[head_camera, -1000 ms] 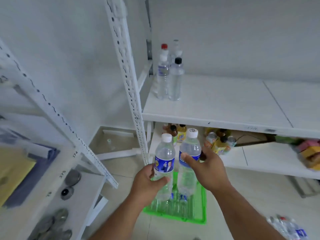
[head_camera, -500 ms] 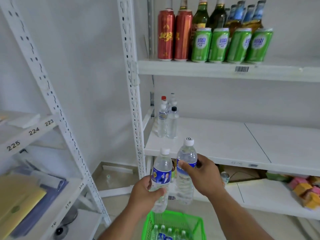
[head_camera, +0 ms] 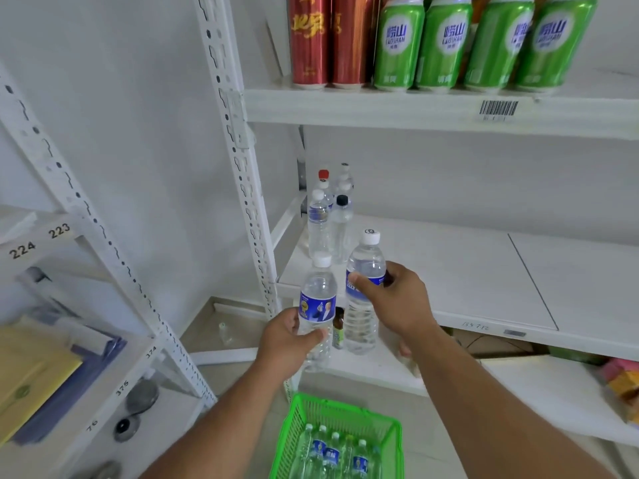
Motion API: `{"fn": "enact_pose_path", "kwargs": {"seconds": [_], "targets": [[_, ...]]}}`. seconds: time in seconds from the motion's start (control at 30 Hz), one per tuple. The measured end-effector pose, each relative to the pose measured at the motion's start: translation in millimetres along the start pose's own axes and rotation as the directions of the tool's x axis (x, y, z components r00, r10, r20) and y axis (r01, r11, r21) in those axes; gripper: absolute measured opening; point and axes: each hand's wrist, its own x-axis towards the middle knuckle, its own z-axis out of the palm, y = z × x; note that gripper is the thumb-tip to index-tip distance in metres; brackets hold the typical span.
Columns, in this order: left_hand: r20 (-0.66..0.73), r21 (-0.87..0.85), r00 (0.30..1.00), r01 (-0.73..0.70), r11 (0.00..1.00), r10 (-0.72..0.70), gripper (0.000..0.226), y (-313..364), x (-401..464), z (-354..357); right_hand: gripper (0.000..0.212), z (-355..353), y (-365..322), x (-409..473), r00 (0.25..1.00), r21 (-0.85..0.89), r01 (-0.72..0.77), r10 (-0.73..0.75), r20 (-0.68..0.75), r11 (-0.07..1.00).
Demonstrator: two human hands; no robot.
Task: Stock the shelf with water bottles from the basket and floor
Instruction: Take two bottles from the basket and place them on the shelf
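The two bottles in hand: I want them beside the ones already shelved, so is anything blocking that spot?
Nothing visible does. The shelf lies bare right of the standing bottles, just beyond the left hand and right hand.

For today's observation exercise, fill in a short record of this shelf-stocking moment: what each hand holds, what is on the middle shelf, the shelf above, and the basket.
left hand: grips an upright water bottle with a blue label
right hand: grips a taller water bottle, fingers round its label
middle shelf: a small cluster of bottles at its back left corner
upper shelf: red cans and green cans
green basket: on the floor, holds more bottles
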Motion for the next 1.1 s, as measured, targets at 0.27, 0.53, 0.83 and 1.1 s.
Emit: {"fn": "enact_pose_path", "kwargs": {"seconds": [0.27, 0.53, 0.83, 1.1], "targets": [[0.040, 0.035, 0.999, -0.020, 0.999, 0.019, 0.031, -0.6, 60.9, 0.6, 0.030, 15.0, 3.5, 53.4, 0.998, -0.013, -0.050, 0.050, -0.043, 0.999], [0.101, 0.126, 0.995, -0.036, 0.991, 0.024, 0.033, -6.3, 138.1, -14.7, 0.028, 47.9, 1.9, 96.7, 0.986, -0.034, -0.110, 0.105, -0.126, 0.993], [0.075, 0.122, 0.997, -0.036, 0.992, 0.027, 0.035, -3.8, 207.6, -1.7, 0.026, 69.8, 20.3, 147.0, 0.977, 0.004, -0.179, 0.179, -0.119, 0.984], [0.038, 0.128, 0.999, -0.022, 0.992, 0.017, 0.037, -8.3, 255.6, 6.1, 0.025, 90.9, 46.4, 177.6, 0.967, 0.038, -0.238, 0.241, -0.088, 0.970]]}}
